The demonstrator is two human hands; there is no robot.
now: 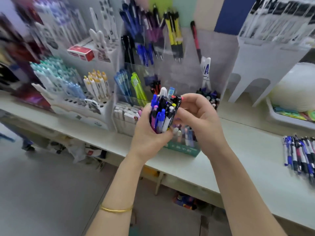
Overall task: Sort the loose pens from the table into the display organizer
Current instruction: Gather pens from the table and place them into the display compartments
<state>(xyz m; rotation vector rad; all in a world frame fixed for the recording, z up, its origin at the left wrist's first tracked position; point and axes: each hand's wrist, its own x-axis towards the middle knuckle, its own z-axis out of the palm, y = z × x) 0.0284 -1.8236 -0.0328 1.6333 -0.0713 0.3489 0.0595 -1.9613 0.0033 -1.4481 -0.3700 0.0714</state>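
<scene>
While our left hand squeezes a bunch of pens upright in front of the clear display organizer, our right hand pinches a black pen to pull it out.

We see a blue, black and white pen bundle, yellow-and-black pens at twelve o'clock, and a red box at ten o'clock.

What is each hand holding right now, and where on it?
The left hand grips a bundle of pens around their lower barrels. The right hand pinches a black pen in that bundle near its top end.
</scene>
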